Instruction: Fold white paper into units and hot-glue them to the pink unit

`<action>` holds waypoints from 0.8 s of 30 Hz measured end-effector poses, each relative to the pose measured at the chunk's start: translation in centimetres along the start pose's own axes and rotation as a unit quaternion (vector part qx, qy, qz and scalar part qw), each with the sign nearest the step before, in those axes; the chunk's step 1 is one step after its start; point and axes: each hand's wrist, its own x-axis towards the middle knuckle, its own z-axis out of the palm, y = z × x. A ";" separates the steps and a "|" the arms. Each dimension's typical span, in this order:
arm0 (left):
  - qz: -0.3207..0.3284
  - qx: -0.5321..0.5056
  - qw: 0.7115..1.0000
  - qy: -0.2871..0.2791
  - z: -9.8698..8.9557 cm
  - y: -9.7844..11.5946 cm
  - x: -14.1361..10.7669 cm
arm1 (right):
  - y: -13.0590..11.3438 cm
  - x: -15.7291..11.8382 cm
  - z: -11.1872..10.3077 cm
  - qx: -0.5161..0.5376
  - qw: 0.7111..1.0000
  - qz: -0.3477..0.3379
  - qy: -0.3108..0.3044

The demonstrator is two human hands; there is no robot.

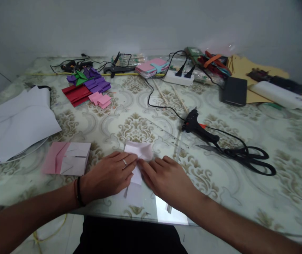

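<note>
A strip of folded white paper (136, 180) lies in front of me, its far end (140, 149) raised in a loose flap. My left hand (111, 174), with a ring and a dark wristband, presses on it from the left, fingers closed together. From the right, my right hand (165, 174) bears on the same crease with curled fingers, and its thumb and fingertips meet the left fingertips there. The hands hide the middle of the paper. To the left of them rests a folded pink and white paper piece (73, 158).
A black glue gun (200, 127) and black-handled scissors (248, 157) lie right, near a clear ruler (164, 132). Coloured folded papers (97, 84) sit at the back left, white sheets (21, 120) at left. Behind are a power strip (179, 78) and a black box (233, 91).
</note>
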 end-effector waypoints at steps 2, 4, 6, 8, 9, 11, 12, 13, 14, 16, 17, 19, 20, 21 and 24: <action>0.001 0.004 1.000 -0.004 -0.1 0.2 0.2 | 0.3 -0.2 -0.1 -0.004 1.000 0.001 0.005; 0.004 0.003 1.000 -0.003 -0.1 0.4 0.4 | 0.5 -0.4 -0.1 -0.010 1.000 0.003 0.008; 0.003 -0.001 1.000 0.000 0.0 0.5 0.6 | 0.6 -0.6 0.0 -0.017 1.000 0.009 0.012; 0.004 -0.004 1.000 -0.002 0.1 0.7 0.7 | 0.5 -0.7 0.1 -0.023 0.999 0.019 0.015; 0.005 -0.004 1.000 -0.004 0.2 0.8 0.8 | 0.4 -0.6 0.1 -0.024 0.999 0.025 0.015; 0.009 -0.001 1.000 -0.011 0.3 0.8 0.8 | 0.2 -0.5 0.2 -0.023 0.999 0.034 0.004; 0.012 0.001 1.000 -0.014 0.3 0.8 0.8 | 0.1 -0.4 0.1 -0.023 0.999 0.037 -0.006; 0.015 0.003 1.000 -0.016 0.4 0.8 0.7 | 0.1 -0.3 0.0 -0.023 0.999 0.039 -0.021; 0.017 0.005 1.000 -0.017 0.4 0.8 0.7 | 0.0 -0.2 -0.2 -0.023 0.998 0.041 -0.041; 0.020 0.008 1.000 -0.015 0.5 0.8 0.6 | 0.0 0.2 -0.7 -0.023 0.994 0.046 -0.097; 0.021 0.009 1.000 -0.013 0.5 0.7 0.6 | -0.1 0.4 -1.0 -0.021 0.990 0.050 -0.131; 0.020 0.011 1.000 -0.009 0.7 0.7 0.6 | -0.2 0.9 -1.6 -0.018 0.978 0.064 -0.198; 0.019 0.011 1.000 -0.008 0.7 0.7 0.5 | -0.2 1.1 -1.9 -0.019 0.971 0.072 -0.225; 0.018 0.010 1.000 -0.008 0.7 0.7 0.5 | -0.3 1.4 -2.1 -0.022 0.965 0.080 -0.247; 0.022 0.004 1.000 -0.015 0.7 0.7 0.5 | -0.5 2.0 -2.5 -0.032 0.954 0.100 -0.282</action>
